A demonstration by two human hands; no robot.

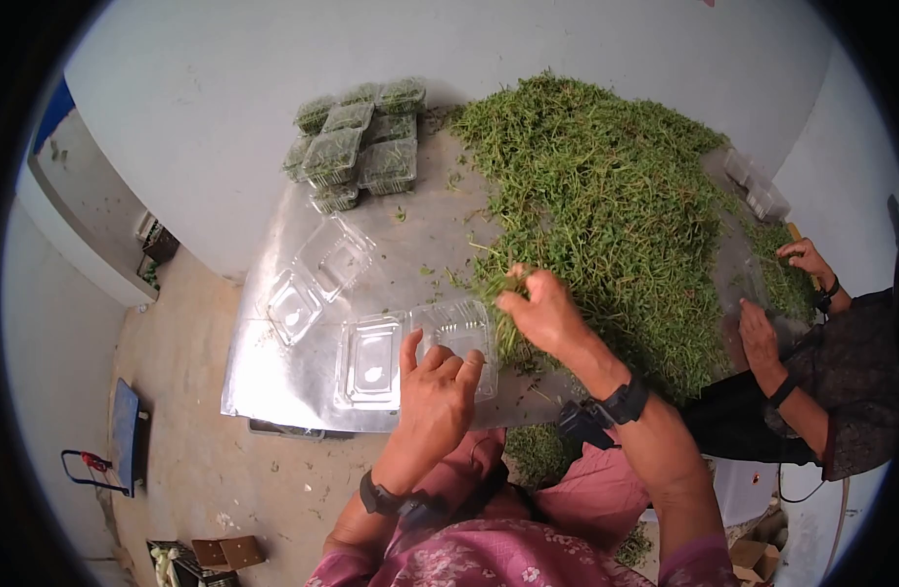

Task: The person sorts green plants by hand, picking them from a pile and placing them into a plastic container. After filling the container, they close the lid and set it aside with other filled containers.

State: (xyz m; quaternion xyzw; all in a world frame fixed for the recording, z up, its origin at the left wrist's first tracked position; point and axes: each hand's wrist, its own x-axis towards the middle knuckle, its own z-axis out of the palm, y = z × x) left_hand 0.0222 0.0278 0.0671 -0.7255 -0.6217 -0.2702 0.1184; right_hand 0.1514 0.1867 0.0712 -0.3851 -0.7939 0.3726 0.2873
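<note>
My right hand (542, 308) is closed around a small bunch of green stems (505, 323) at the left edge of a large heap of greens (606, 196). My left hand (438, 386) is over an open clear plastic container (374, 364), near where its two halves meet, with its fingers apart and nothing seen in them. A second open clear container (334, 256) lies farther up on the metal table (264, 367). Closed containers filled with greens (332, 155) are stacked at the back left of the table.
At the right, a co-worker's hands (760, 338) are beside the heap, near more clear containers (756, 184). A blue trolley (127, 435) stands on the floor at the left. Cardboard (229, 553) and a dark crate lie at the lower left.
</note>
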